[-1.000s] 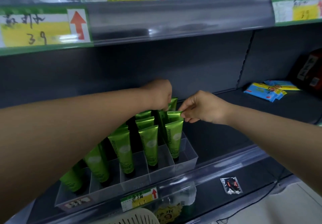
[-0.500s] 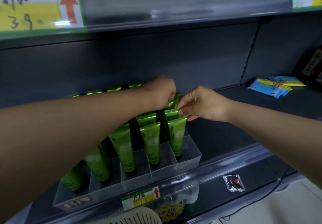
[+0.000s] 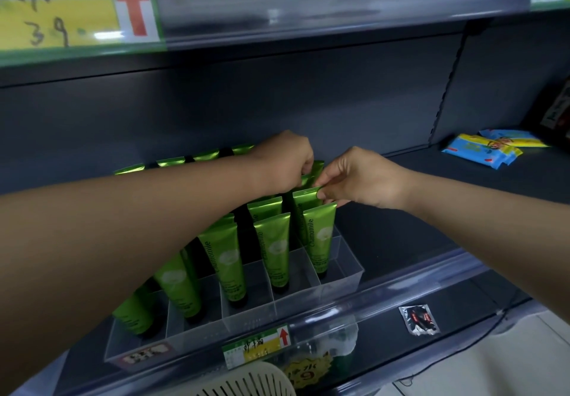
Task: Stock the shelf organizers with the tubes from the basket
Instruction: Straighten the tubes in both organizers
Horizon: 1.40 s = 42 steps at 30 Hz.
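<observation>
Several green "Chamomile" tubes (image 3: 275, 250) stand cap-down in a clear plastic shelf organizer (image 3: 345, 281) with several lanes. My left hand (image 3: 285, 161) reaches over the rows, its fingers closed on the crimped top of a tube in the rightmost lane, far back. My right hand (image 3: 354, 178) pinches the top edge of the second green tube (image 3: 303, 199) in that same lane. The front tube of the lane (image 3: 319, 238) stands free. A white basket's rim (image 3: 246, 383) shows at the bottom edge; its contents are hidden.
Blue and yellow packets (image 3: 481, 149) lie on the shelf at the right. A small foil sachet (image 3: 419, 318) lies on the lower shelf. A price label (image 3: 257, 344) sits on the clear shelf rail. Above hangs an upper shelf with a yellow price card (image 3: 61, 13).
The view has tilted down slightly. Both hands have moved closer together over the right lane, and my right hand now pinches the second tube's top.
</observation>
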### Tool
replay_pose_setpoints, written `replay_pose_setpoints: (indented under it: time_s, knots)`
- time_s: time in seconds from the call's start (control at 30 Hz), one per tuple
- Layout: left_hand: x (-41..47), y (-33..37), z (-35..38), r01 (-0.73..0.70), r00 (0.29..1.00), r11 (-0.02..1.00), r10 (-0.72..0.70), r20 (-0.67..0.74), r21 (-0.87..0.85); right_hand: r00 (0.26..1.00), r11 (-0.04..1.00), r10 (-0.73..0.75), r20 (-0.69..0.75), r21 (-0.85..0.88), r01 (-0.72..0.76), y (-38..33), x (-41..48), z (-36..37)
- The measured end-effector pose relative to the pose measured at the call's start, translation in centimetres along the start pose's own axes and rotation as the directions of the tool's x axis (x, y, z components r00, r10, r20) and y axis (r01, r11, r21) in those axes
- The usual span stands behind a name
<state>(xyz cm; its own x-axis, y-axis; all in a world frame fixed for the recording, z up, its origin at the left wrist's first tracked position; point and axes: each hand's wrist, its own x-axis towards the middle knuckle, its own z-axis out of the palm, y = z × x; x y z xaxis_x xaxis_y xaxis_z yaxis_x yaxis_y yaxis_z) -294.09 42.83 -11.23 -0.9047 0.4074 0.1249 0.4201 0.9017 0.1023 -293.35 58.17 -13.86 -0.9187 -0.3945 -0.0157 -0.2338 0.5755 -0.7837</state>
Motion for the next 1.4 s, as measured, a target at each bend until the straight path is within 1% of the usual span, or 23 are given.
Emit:
replay_pose_setpoints:
  time_s: [0.1,0.17,0.33,0.4,0.5,0.57,0.6,0.73,0.87,1.07,1.4]
  knots:
    - [-0.3,-0.2,-0.6,-0.003,1.0,1.0,0.003,0.004,-0.023,1.0,1.0,-0.007,0.006,0.002,0.007,-0.2,-0.2,-0.2]
    - [-0.5,-0.3,-1.2,-0.007,1.0,0.999,0.006,-0.02,-0.037,1.0,1.0,-0.019,-0.016,-0.004,0.019,-0.2,-0.4,-0.8]
    - [0.2,-1.2,-2.9,0.033,0.983,0.997,-0.045,-0.177,-0.068,0.986,0.998,-0.039,-0.165,0.045,0.047,-0.7,0.1,-2.5]
    - [0.7,-1.6,-3.2,0.059,0.979,0.994,-0.076,-0.189,-0.096,0.972,0.998,-0.056,-0.229,0.004,0.058,-0.6,0.7,-2.8]
    - [1.5,-2.0,-3.0,0.084,0.984,0.993,-0.096,-0.153,-0.089,0.954,0.994,-0.089,-0.287,-0.093,0.064,-0.1,1.8,-2.8]
    - [1.9,-2.2,-2.4,0.101,0.985,0.992,-0.11,-0.13,-0.078,0.956,0.985,-0.092,-0.279,-0.166,0.047,0.0,2.5,-2.5]
    - [2.1,-2.2,-2.1,0.114,0.985,0.991,-0.122,-0.119,-0.071,0.961,0.984,-0.082,-0.265,-0.175,0.036,0.0,2.8,-2.4]
    - [2.7,-2.3,-0.9,0.145,0.987,0.989,-0.147,-0.064,-0.028,0.979,0.988,-0.04,-0.202,-0.153,0.009,0.2,3.9,-1.4]
    - [3.1,-2.4,-0.4,0.154,0.988,0.988,-0.154,-0.005,0.027,0.98,0.989,-0.028,-0.199,-0.146,-0.001,0.7,4.6,-0.6]
    - [3.5,-3.0,0.0,0.164,0.986,0.985,-0.163,-0.035,0.045,0.976,0.998,-0.001,-0.22,-0.063,-0.014,1.1,5.0,-0.5]
    - [3.3,-3.4,0.3,0.146,0.986,0.988,-0.142,-0.087,0.039,0.988,0.999,-0.015,-0.156,0.031,0.02,0.7,5.4,-0.1]
